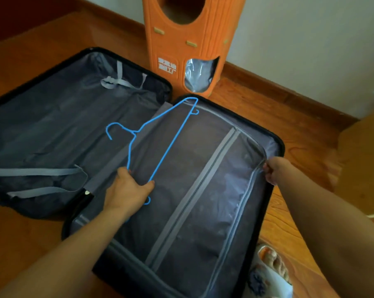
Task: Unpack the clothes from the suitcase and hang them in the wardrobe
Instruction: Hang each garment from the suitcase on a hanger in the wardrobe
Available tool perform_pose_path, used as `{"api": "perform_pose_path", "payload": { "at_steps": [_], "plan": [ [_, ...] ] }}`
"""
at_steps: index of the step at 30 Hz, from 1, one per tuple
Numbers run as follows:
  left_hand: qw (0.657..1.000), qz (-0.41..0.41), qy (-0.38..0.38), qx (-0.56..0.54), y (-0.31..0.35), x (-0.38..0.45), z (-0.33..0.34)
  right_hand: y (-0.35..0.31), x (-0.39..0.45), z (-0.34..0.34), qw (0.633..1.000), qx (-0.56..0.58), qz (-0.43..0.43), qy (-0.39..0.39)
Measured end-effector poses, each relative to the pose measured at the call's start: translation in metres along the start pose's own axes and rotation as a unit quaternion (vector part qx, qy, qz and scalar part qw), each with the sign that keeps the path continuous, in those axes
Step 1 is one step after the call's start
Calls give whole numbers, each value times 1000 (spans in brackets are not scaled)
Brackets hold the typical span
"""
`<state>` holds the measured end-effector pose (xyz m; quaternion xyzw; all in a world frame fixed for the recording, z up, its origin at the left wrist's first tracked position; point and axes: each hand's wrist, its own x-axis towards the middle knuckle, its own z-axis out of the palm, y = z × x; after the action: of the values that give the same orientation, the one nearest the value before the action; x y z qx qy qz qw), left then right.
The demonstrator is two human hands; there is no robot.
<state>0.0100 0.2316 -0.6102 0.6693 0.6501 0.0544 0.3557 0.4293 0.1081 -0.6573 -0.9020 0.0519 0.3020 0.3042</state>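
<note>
A black suitcase (276,138) lies wide open on the wooden floor. Its left half shows dark lining and loose grey straps (115,81). Its right half is shut off by a grey mesh divider (203,190) with a zip round the edge; dark clothes show dimly through the mesh. My left hand (128,190) grips the lower end of a thin blue wire hanger (166,143), which lies across the divider. My right hand (276,171) pinches the divider's zip at the suitcase's right rim.
An orange plastic bin (181,39) with cut-out openings stands just beyond the suitcase against the white wall. A wooden skirting board runs along the wall. A foot in a light slipper (272,265) is at the lower right, next to the suitcase.
</note>
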Motion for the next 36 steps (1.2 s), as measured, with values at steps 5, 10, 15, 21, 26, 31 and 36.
{"api": "perform_pose_path", "payload": {
  "at_steps": [5, 10, 15, 21, 26, 31, 36],
  "plan": [
    [999, 26, 14, 18, -25, 7, 6, -6, -10, 22, 996, -61, -25, 53],
    [996, 49, 32, 63, -24, 10, 15, -12, -17, 15, 927, -322, -165, 95],
    [996, 44, 41, 68, -23, 7, 24, -11, -5, 11, 905, -369, -188, 95],
    [996, 44, 41, 72, -22, 6, 25, -2, -18, 14, 732, -595, -315, 101],
    [996, 47, 37, 72, -19, 3, 23, 26, -49, 15, 660, -676, -322, 58],
    [997, 50, 1, 64, -17, -3, 7, 84, -139, 7, 678, -643, -340, -103],
    [991, 43, -117, 43, -24, -13, -32, 154, -255, 27, 640, -635, -362, -237]
  ]
}}
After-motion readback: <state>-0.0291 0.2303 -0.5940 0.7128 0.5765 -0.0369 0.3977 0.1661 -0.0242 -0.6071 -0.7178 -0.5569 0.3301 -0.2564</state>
